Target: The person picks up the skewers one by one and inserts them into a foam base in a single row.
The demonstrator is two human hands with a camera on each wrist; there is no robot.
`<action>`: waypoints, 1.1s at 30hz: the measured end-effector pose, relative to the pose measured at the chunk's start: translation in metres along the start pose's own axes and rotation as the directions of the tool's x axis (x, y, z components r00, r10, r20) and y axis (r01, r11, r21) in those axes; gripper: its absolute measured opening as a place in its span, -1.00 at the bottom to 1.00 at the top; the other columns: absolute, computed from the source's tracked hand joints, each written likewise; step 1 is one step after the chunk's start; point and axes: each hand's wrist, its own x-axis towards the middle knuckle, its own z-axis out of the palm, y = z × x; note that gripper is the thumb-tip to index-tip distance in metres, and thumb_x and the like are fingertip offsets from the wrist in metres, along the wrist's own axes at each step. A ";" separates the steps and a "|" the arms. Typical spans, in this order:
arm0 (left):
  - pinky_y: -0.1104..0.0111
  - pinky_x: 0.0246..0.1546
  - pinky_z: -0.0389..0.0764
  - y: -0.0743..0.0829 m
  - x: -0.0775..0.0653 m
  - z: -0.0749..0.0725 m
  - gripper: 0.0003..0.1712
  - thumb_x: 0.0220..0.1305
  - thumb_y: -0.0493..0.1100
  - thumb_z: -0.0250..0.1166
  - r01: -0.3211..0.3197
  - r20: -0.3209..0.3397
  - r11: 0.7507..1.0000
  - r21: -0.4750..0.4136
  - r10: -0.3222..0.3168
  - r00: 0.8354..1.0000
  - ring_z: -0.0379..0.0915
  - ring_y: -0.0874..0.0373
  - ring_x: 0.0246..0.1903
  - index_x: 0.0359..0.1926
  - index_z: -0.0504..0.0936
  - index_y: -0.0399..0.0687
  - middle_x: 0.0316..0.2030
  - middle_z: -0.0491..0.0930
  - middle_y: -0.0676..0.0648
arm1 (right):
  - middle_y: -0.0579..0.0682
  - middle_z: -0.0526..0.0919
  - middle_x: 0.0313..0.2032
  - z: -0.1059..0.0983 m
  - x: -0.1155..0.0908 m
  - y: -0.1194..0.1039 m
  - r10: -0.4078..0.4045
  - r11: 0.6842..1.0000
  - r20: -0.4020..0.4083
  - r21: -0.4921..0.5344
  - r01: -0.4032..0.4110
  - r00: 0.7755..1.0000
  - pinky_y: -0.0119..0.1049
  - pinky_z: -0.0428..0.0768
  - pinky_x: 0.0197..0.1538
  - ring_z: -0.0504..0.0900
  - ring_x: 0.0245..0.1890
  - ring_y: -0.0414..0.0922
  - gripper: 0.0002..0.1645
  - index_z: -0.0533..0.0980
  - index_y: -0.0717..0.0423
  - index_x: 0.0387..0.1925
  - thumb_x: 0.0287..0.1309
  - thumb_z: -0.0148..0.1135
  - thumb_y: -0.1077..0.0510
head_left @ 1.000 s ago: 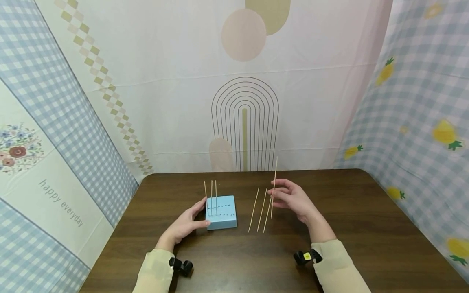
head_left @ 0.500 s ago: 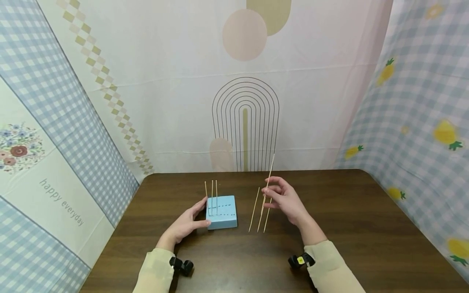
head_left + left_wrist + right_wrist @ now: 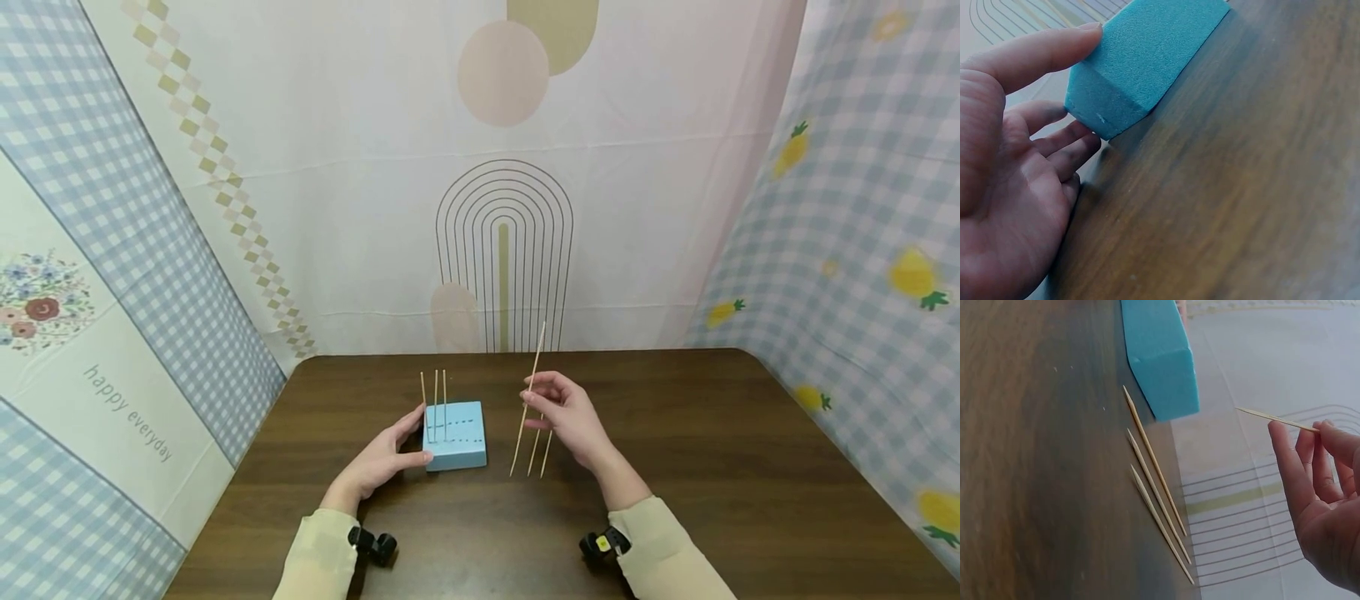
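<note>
My left hand (image 3: 384,457) grips a light blue foam block (image 3: 457,460) at its left side, thumb on the near face and fingers toward the back. Three thin wooden skewers (image 3: 445,396) stand upright in the block's left part, and rows of dark marks run across its top. To the right, my right hand (image 3: 572,418) pinches another skewer (image 3: 537,354) between thumb and fingertips, raised above the table. In the right wrist view its pointed end (image 3: 1247,411) faces the block. Beneath that hand, three loose skewers (image 3: 1160,494) lie side by side on the table.
A dark brown wooden table (image 3: 480,533) carries everything. Behind it hangs a pale patterned cloth (image 3: 360,233), with checked cloths (image 3: 862,275) at both sides. Each wrist wears a black camera (image 3: 375,546).
My right hand has moved left with the skewer, passing over the loose skewers toward the block. The held skewer leans more now. My left hand and the block have stayed in place.
</note>
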 end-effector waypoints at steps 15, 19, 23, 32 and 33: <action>-0.13 0.58 -0.05 0.001 -0.001 0.001 0.11 0.38 -0.11 0.50 -0.004 -0.001 1.000 -0.001 0.004 1.000 -0.16 -0.15 0.67 0.72 0.02 -0.14 0.69 -0.01 -0.17 | 0.25 0.71 -0.08 0.045 0.003 0.005 -0.074 0.997 0.012 -0.023 0.075 0.997 0.25 0.69 0.05 0.77 -0.11 -0.04 -0.76 0.60 0.28 0.06 0.42 0.36 0.34; -0.13 0.58 -0.04 0.003 -0.001 0.001 0.10 0.39 -0.12 0.49 -0.005 -0.002 1.000 0.005 0.005 1.000 -0.15 -0.16 0.66 0.72 0.02 -0.16 0.69 -0.01 -0.19 | 0.30 0.68 -0.07 0.057 0.003 0.006 -0.076 0.997 0.035 0.011 0.076 0.996 0.39 0.64 0.02 0.76 -0.06 0.10 -0.74 0.59 0.26 0.11 0.45 0.33 0.33; -0.13 0.58 -0.03 0.003 0.000 0.001 0.10 0.38 -0.11 0.49 -0.004 -0.005 1.000 0.007 0.004 1.000 -0.13 -0.16 0.66 0.72 0.03 -0.17 0.69 0.01 -0.20 | 0.19 0.66 -0.08 0.067 0.003 0.009 -0.077 0.997 0.049 0.004 0.077 0.996 0.39 0.65 -0.01 0.73 -0.04 0.15 -0.70 0.58 0.17 0.18 0.49 0.32 0.28; -0.14 0.58 -0.04 0.001 0.000 0.000 0.09 0.39 -0.08 0.49 -0.002 -0.006 1.000 0.005 0.002 1.000 -0.11 -0.16 0.66 0.72 0.05 -0.14 0.68 0.03 -0.19 | 0.35 0.63 0.02 0.090 0.005 0.016 -0.074 0.997 0.013 -0.016 0.075 0.997 0.07 0.80 -0.24 0.73 -0.11 0.01 -0.63 0.55 -0.01 0.30 0.55 0.27 0.18; -0.15 0.58 -0.04 0.001 0.000 0.000 0.09 0.39 -0.08 0.49 -0.003 -0.005 1.000 0.006 0.003 1.000 -0.11 -0.16 0.66 0.72 0.05 -0.14 0.68 0.03 -0.19 | 0.36 0.63 0.03 0.092 0.005 0.017 -0.076 0.997 0.006 -0.008 0.076 0.997 0.07 0.80 -0.25 0.73 -0.11 0.01 -0.63 0.54 -0.01 0.31 0.56 0.26 0.17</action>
